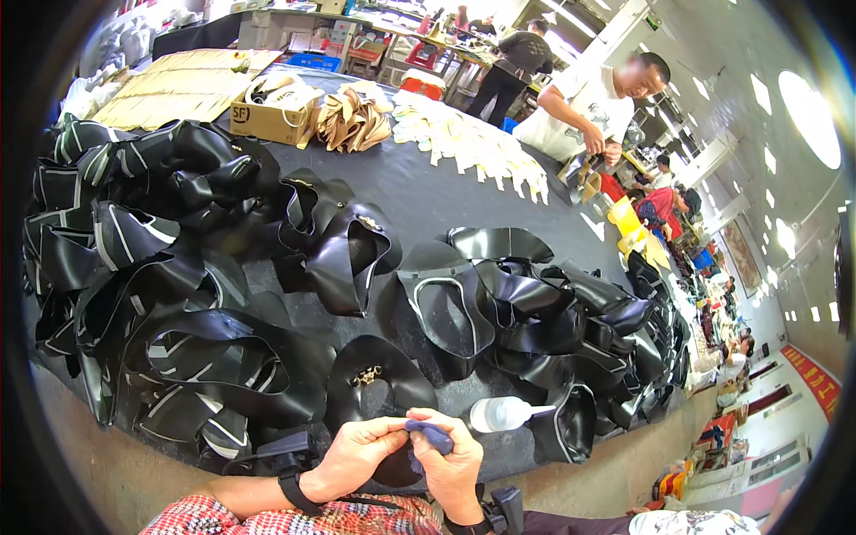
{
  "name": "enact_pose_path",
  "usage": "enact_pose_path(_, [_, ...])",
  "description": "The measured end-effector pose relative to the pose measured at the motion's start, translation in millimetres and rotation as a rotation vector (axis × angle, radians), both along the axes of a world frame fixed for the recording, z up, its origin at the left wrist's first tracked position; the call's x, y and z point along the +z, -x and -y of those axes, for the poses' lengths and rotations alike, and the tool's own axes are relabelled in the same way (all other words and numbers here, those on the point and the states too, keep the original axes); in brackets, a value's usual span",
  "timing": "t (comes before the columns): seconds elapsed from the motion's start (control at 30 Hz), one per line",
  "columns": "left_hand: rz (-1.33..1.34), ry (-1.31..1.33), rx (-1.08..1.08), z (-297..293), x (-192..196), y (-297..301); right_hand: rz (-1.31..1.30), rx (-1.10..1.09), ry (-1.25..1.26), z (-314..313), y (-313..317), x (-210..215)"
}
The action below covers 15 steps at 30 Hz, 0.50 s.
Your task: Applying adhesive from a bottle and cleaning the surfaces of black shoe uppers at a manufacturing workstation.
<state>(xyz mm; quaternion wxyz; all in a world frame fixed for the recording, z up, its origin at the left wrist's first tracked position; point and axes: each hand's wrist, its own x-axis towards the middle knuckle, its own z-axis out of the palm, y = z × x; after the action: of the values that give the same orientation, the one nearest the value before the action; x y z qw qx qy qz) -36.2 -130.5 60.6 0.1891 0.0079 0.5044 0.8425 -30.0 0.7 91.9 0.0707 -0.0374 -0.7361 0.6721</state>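
At the near edge of the table, my left hand (361,453) and my right hand (456,465) meet. Between their fingertips they pinch a small dark blue, soft-looking piece (432,436), perhaps cloth; its exact kind does not show. Just beyond them lies a black leather shoe upper (341,385) with a gold metal ornament (367,374); my hands hide its near part. A clear squeeze bottle (501,415) with a pointed nozzle lies on its side to the right of my right hand. Neither hand touches it.
Black uppers with pale edge strips pile up at the left (134,236) and right (571,312) of the dark table (419,174). Farther back are a cardboard box (267,123), tan pieces (352,116) and cream pieces (473,143). A co-worker (571,125) stands at the far right side.
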Motion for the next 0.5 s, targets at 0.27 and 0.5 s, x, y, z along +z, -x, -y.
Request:
enact_pose_path(0.27, [0.023, -0.013, 0.03, -10, -6, -10, 0.024, -0.055, -0.273, -4, -10, -5])
enact_pose_path(0.5, [0.046, -0.028, 0.092, -11, -6, -23, 0.046, -0.173, -0.26, 1, -20, -1])
